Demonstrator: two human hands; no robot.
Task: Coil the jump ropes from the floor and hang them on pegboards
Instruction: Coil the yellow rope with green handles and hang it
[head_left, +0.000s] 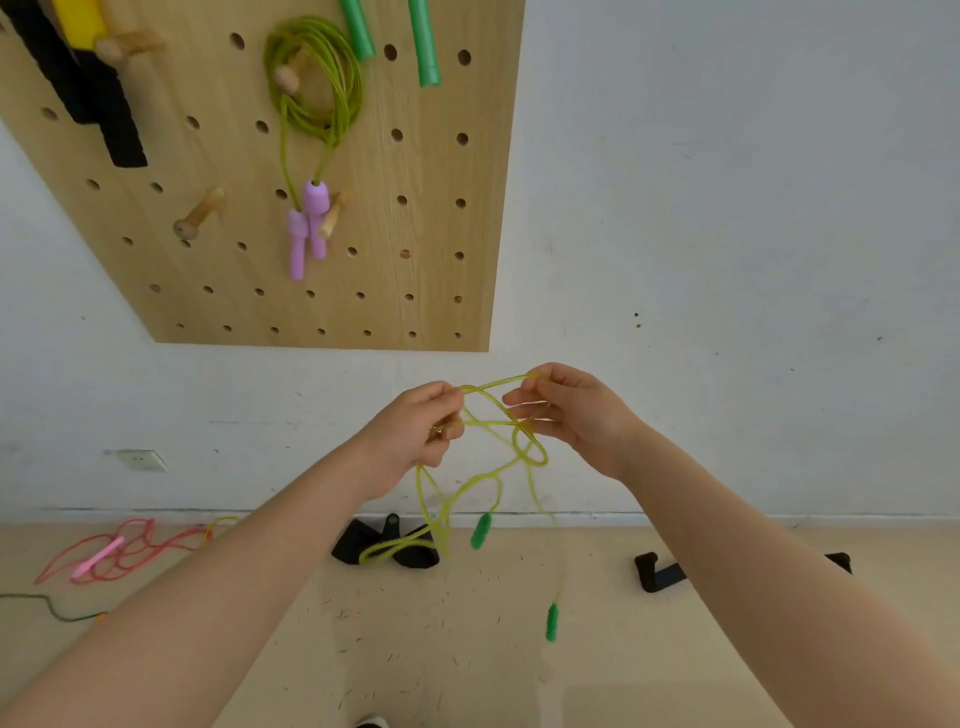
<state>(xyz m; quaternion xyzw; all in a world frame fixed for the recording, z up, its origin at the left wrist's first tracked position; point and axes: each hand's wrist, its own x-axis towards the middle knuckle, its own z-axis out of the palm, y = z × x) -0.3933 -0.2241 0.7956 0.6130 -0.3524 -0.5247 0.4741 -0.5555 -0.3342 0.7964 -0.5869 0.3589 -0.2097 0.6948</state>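
Below the wooden pegboard (436, 218) on the white wall, the left hand (415, 431) and right hand (576, 415) are pinching the yellow jump rope (524, 447) with curled fingers, likely making loops, while its green handles (480, 530) are dangling above the floor (467, 649).

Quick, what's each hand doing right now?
Left hand: closed, gripping the yellow rope.
Right hand: closed, pinching the same rope's loop.
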